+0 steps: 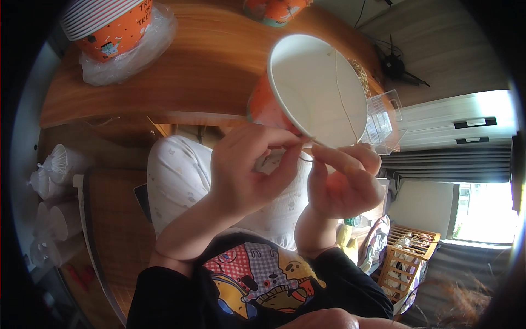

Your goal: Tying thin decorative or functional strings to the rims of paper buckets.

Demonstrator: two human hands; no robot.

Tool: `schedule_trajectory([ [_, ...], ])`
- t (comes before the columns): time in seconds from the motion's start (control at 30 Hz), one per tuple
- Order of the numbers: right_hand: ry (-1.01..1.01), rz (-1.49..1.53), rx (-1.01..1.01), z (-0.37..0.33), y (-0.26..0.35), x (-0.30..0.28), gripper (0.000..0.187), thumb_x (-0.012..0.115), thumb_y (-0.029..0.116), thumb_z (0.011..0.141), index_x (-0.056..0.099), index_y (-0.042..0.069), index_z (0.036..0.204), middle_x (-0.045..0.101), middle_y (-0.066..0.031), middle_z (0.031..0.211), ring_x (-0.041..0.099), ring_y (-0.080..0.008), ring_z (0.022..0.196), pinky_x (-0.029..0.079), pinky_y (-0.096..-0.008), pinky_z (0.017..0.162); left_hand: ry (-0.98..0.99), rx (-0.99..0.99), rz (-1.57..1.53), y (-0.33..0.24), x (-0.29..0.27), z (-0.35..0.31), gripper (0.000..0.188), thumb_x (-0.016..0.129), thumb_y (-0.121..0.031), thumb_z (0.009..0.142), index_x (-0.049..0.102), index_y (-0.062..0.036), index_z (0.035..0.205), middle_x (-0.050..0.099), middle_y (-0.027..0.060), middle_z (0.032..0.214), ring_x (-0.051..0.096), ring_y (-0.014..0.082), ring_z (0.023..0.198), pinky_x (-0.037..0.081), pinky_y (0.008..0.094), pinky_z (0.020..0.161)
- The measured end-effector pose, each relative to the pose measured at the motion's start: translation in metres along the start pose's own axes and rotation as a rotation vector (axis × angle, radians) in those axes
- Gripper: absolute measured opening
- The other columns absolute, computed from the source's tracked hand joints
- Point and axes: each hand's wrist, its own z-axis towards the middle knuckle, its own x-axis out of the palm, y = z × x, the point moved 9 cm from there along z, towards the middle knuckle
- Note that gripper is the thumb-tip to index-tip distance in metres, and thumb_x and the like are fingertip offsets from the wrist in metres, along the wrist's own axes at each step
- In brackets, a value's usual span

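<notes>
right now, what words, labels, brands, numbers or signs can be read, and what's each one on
Stack of orange buckets: dark lettering, wording left uncopied.
Nearest bucket: no lettering visible.
Shirt print: none legible.
Orange container at top edge: none legible.

A stack of buckets (112, 30) sits on the table (197, 66), left of the nearer bucket (309, 90).

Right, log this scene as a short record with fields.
Bucket: orange outside, white inside, opening facing the camera
Cord: pale, crossing the bucket's opening
Left hand: fingertips at near rim; exact grip unclear
Right hand: beside it, holding the cord
Surface: brown wooden table
Far left: stacked orange buckets, clear plastic wrap
</notes>
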Motion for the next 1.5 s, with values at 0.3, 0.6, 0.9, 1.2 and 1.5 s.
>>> schedule_trajectory([
  [0.3, 0.173, -0.192, 0.004, 0.004, 0.003, 0.011, 0.029, 0.081, 0.003, 0.068, 0.056, 0.015, 0.075, 0.075, 0.0058, 0.092, 0.055, -0.0149, 0.081, 0.039, -0.0313, 0.079, -0.028, -0.065, -0.009, 0.006, -0.001, -0.003, 0.015, 0.075, -0.004, 0.077, 0.069, -0.0071, 0.09, 0.069, 0.0048, 0.081, 0.066, 0.0187, 0.07, 0.048, 0.0269, 0.06],
  [0.6, 0.133, -0.171, -0.049, 0.004, 0.004, 0.009, 0.031, 0.083, 0.008, 0.069, 0.057, 0.017, 0.085, 0.075, 0.0051, 0.095, 0.057, -0.0157, 0.085, 0.04, -0.0329, 0.081, -0.045, -0.01, 0.035, -0.002, -0.004, -0.003, 0.017, 0.074, -0.002, 0.075, 0.07, -0.0064, 0.092, 0.069, 0.0067, 0.08, 0.066, 0.022, 0.069, 0.049, 0.0292, 0.06],
  [0.9, 0.142, -0.137, -0.048, 0.008, 0.002, 0.011, 0.034, 0.082, 0.006, 0.07, 0.058, 0.016, 0.091, 0.075, 0.0048, 0.094, 0.058, -0.0168, 0.084, 0.041, -0.0337, 0.082, 0.01, 0.046, 0.104, -0.01, -0.004, -0.001, 0.018, 0.071, -0.002, 0.074, 0.07, -0.0051, 0.092, 0.07, 0.0074, 0.083, 0.068, 0.0238, 0.072, 0.052, 0.031, 0.064],
  [1.2, 0.162, -0.033, 0.023, 0.006, -0.008, 0.011, 0.04, 0.082, 0.001, 0.069, 0.053, 0.015, 0.094, 0.075, 0.003, 0.09, 0.054, -0.0166, 0.078, 0.04, -0.0315, 0.078, 0.003, 0.134, 0.137, -0.014, -0.004, 0.0, 0.016, 0.071, -0.003, 0.074, 0.069, -0.0055, 0.09, 0.07, 0.0076, 0.08, 0.068, 0.0235, 0.072, 0.052, 0.0309, 0.064],
  [1.5, 0.151, 0.01, 0.166, 0.008, -0.013, 0.006, 0.035, 0.078, -0.005, 0.064, 0.049, 0.014, 0.07, 0.075, 0.0048, 0.087, 0.046, -0.0152, 0.075, 0.037, -0.0294, 0.076, -0.01, 0.165, 0.162, -0.016, -0.004, 0.001, 0.017, 0.073, -0.004, 0.075, 0.07, -0.0068, 0.091, 0.071, 0.0056, 0.081, 0.068, 0.0209, 0.071, 0.052, 0.0289, 0.061],
])
